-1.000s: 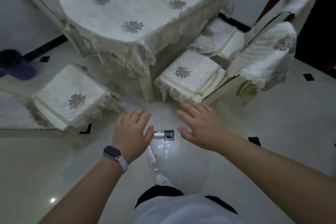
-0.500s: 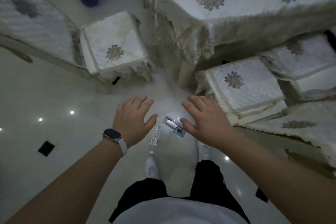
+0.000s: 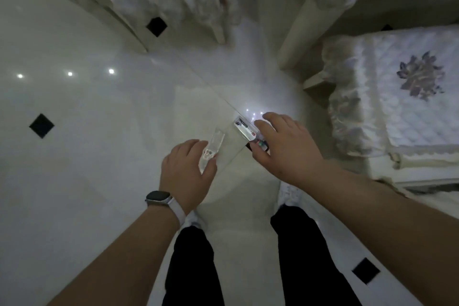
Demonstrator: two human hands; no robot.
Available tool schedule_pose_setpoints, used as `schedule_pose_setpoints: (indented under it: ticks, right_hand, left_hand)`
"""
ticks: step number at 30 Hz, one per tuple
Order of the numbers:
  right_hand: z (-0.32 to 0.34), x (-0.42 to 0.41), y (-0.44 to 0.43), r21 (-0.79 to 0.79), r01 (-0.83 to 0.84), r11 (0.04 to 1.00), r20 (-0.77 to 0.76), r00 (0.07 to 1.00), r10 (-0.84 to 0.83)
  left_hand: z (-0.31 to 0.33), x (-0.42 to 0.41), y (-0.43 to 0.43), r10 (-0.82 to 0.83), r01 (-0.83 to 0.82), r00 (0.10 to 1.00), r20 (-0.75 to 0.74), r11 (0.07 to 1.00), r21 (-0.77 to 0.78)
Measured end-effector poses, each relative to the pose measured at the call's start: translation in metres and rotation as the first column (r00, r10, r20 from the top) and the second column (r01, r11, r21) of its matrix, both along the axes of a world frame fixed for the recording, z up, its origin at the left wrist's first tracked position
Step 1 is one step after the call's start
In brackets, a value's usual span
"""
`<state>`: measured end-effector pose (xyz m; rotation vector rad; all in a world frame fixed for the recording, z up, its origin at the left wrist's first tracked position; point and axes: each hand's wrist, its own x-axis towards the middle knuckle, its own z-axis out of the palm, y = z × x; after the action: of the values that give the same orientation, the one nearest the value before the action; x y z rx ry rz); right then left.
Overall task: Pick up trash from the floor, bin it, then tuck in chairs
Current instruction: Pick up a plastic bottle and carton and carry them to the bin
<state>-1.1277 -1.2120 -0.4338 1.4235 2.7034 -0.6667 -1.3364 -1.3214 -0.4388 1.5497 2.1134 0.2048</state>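
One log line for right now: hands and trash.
phase: trash pickup | left hand: at clear bottle, grip unclear | right hand: at white packet, grip unclear | bin: not in view

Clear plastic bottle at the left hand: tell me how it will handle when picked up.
The clear plastic bottle looks see-through and empty, so it is probably very light. Its thin walls may dent or crackle under the left hand. It looks round-bodied, and the floor is glossy, so it could roll or slide if nudged or dropped.
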Motion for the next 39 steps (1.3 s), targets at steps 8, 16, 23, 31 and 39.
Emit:
schedule_pose_setpoints:
  ticks: [8,16,23,31,39]
  right_hand:
    - [-0.197,-0.004,-0.014,-0.115,0.133,0.984,0.115,0.986,-0.12]
    - [-0.348,-0.003,-0.028,-0.242,0.337,0.91,0.165,0.938,-0.304]
    - [-0.436,-0.012,-0.026,-0.298,0.366,0.882,0.201,0.927,-0.317]
    - [-0.476,-0.024,-0.022,-0.357,0.478,0.803,0.308,0.871,-0.382]
    - [-0.435,-0.047,-0.01,-0.407,0.508,0.759,0.253,0.861,-0.441]
  left_hand:
    - [-0.209,-0.014,-0.018,-0.026,0.029,0.999,0.03,0.991,-0.127]
    - [-0.371,-0.009,-0.024,0.192,-0.168,0.979,0.073,0.952,-0.256]
    - [-0.459,-0.006,-0.025,0.291,-0.287,0.956,-0.026,0.918,-0.276]
    - [-0.482,-0.019,-0.025,0.385,-0.357,0.923,0.023,0.875,-0.326]
    - [-0.446,-0.031,-0.018,0.519,-0.464,0.849,0.099,0.823,-0.328]
